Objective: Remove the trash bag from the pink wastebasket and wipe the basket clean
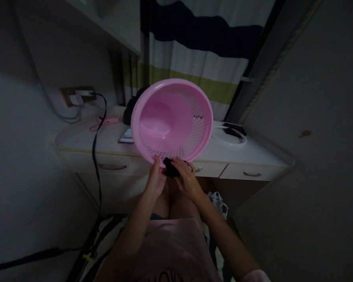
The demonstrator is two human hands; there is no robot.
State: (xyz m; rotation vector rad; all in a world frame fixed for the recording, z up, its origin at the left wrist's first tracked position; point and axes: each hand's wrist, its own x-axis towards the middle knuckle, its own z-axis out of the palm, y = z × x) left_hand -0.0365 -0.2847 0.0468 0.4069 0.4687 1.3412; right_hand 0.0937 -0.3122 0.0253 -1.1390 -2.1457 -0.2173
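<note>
A pink plastic basket [170, 125] with perforated sides is tilted so that I look into its open mouth; nothing shows inside. My left hand [156, 182] grips the near part of its rim, thumb over the edge. Beside it, my right hand [186, 176] presses a black piece of cloth [171, 168] against the outside of the same rim. The cloth lies between both hands, and its exact kind cannot be made out. Fingers of the right hand lie bent over the cloth.
Behind the basket is a white desk [261, 154] with drawers. On it lie a white ring [238, 145], a black item [235, 128] and a pink clamp-like tool [106, 120]. A black cable [94, 156] hangs from the wall socket [76, 96] at left. A plastic bag [219, 203] sits below.
</note>
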